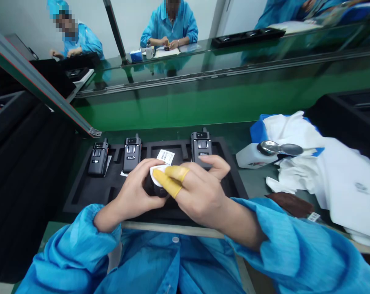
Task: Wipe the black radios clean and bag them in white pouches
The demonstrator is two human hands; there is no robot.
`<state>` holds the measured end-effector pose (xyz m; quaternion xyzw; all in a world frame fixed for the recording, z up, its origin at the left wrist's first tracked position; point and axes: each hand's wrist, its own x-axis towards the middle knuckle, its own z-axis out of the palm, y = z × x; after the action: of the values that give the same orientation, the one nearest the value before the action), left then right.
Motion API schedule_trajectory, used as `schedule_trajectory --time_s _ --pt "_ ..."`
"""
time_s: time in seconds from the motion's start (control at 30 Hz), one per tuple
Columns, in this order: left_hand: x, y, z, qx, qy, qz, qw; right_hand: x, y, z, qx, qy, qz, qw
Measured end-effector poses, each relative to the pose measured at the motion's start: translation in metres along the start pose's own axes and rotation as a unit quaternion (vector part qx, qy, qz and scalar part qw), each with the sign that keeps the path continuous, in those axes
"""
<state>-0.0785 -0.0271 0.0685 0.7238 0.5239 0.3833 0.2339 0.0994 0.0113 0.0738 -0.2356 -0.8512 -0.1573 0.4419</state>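
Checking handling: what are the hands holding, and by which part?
The left hand grips a small black device around its body; the right hand's yellow-cotted fingers press a white cloth on its top.

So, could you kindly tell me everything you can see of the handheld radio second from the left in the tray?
The handheld radio has a black body, apparently plastic, with rounded corners and a short stub antenna at its far end. A small dark screen sits near the top, with a panel below it and light "Riton" lettering lower down. It rests in a cut-out of the black foam tray, antenna pointing away from the wearer. A scrap of white paper shows at its lower left corner.
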Motion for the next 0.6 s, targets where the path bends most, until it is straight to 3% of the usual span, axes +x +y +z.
schedule_trajectory --time_s 0.13,0.23,0.37,0.5,0.6 --pt "-0.001 0.003 -0.002 0.009 0.006 -0.016 1.000 -0.007 0.007 0.000 -0.025 -0.024 -0.004 0.999" --pt "0.009 0.006 -0.006 0.008 0.009 -0.075 0.997 -0.024 0.024 -0.006 -0.046 -0.054 0.030 0.997" --pt "0.050 0.004 -0.011 0.056 0.018 -0.175 0.983 -0.052 0.031 -0.019 -0.047 -0.086 0.076 0.992" --pt "0.101 -0.006 -0.002 0.228 -0.041 -0.211 0.950 -0.075 0.021 -0.023 -0.025 -0.120 0.109 0.986" --pt "0.123 -0.013 0.011 0.316 -0.084 -0.217 0.920 -0.084 0.015 -0.020 -0.018 -0.121 0.136 0.983"
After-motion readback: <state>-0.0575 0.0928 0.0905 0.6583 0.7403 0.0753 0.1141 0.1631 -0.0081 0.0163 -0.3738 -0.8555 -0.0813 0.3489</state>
